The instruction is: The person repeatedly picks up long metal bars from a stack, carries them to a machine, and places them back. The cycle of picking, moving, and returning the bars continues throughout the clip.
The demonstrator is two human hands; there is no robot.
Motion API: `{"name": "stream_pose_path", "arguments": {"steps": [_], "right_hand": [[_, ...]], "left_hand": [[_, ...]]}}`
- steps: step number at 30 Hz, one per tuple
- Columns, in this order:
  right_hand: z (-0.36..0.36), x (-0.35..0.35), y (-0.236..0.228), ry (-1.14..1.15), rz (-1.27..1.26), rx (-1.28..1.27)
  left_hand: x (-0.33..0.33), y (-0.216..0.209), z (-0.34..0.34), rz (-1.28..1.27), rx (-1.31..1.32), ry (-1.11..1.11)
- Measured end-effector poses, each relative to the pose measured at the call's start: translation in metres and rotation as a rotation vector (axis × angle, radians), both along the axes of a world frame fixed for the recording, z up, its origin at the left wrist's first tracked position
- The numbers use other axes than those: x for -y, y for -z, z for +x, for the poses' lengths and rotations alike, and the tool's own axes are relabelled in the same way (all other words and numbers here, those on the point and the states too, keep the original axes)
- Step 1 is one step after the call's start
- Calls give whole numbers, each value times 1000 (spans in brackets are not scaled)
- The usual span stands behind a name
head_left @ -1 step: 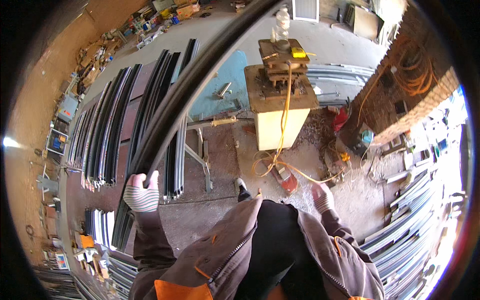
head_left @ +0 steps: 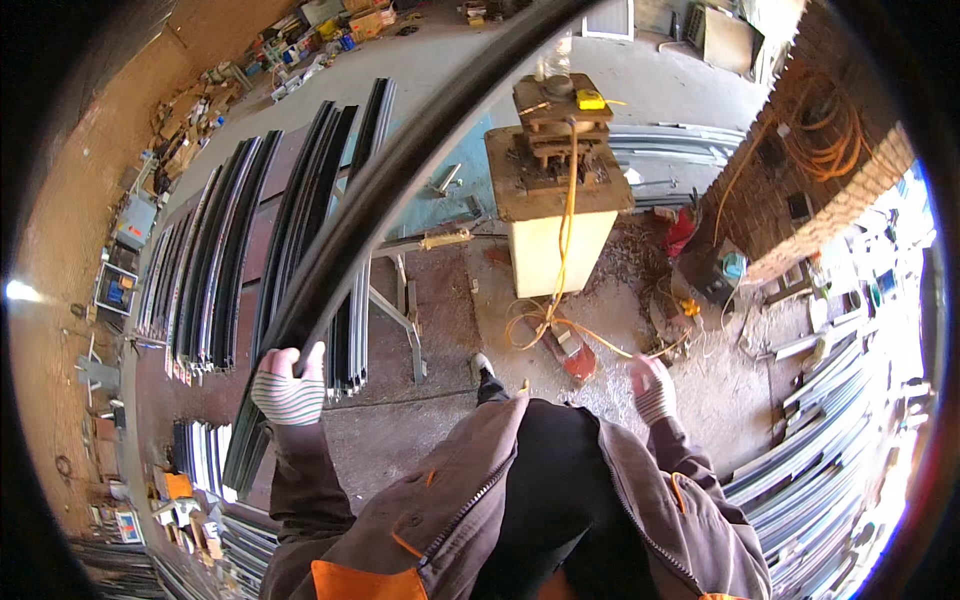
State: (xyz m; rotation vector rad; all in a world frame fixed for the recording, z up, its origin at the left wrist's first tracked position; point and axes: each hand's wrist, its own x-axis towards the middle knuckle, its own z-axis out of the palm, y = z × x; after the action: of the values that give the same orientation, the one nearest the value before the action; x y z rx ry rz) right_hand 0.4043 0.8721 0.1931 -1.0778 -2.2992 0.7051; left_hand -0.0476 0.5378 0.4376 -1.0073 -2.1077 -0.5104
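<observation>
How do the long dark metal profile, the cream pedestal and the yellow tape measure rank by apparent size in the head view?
1. long dark metal profile, partly enlarged by nearness to the camera
2. cream pedestal
3. yellow tape measure

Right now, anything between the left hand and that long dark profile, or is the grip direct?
Nothing visible: the gloved left hand is closed directly on the long dark metal profile. The right hand hangs free, apart from it, holding nothing.

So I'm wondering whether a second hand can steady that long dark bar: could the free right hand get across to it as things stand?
Probably yes. The right hand hangs empty and nothing stands between it and the long dark metal profile, which the left hand grips on the opposite side; it would only have to cross the body.
</observation>
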Motion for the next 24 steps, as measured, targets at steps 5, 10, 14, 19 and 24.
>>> {"name": "stream_pose_path", "arguments": {"steps": [5,10,14,19,24], "right_hand": [[23,17,-150,56,331,-271],[44,50,-250,-39,545,-261],[62,75,-260,-28,383,86],[118,124,-194,228,-409,194],[158,214,-105,456,-515,60]], "left_hand": [[-31,-17,60,-92,-90,322],[-86,-25,103,-250,-34,792],[-144,-16,140,-449,-76,1156],[-208,25,196,-554,-72,1604],[-247,69,260,-533,-128,1869]]}}
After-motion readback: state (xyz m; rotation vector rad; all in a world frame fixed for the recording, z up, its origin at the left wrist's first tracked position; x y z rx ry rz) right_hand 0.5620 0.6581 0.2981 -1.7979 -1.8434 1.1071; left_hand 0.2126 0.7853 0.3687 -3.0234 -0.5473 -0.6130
